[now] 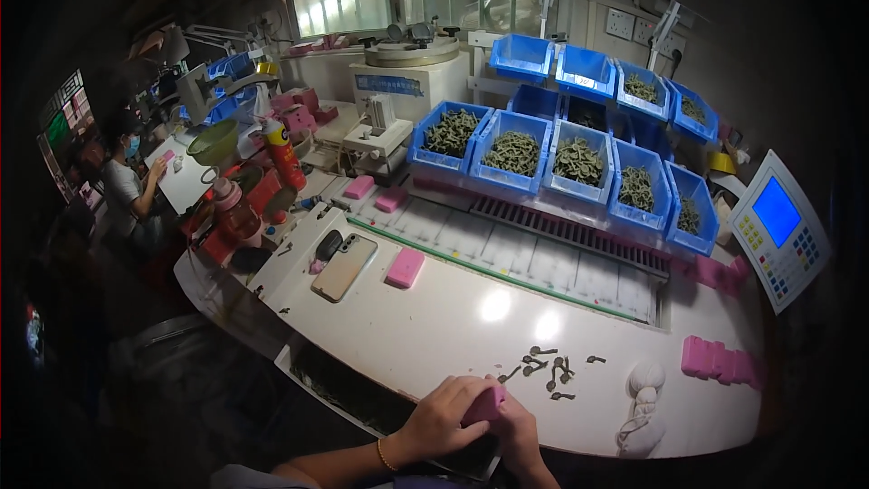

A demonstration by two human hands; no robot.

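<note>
A pink block [486, 405] is held between my two hands at the table's near edge. My left hand [442, 418], with a thin gold bracelet at the wrist, wraps its fingers around the block from the left. My right hand [518, 435] closes on the block's right side. Just beyond the hands, several small grey-green pieces with round heads and stalks [554, 371] lie scattered on the white tabletop. What the fingers cover on the near side of the block is hidden.
Blue bins [511, 152] of similar pieces stand at the back. Another pink block [405, 268] and a phone [345, 267] lie to the left. White gloves [644, 403], pink blocks [720, 361] and a keypad panel [780, 228] are at right. A co-worker [136, 183] sits far left.
</note>
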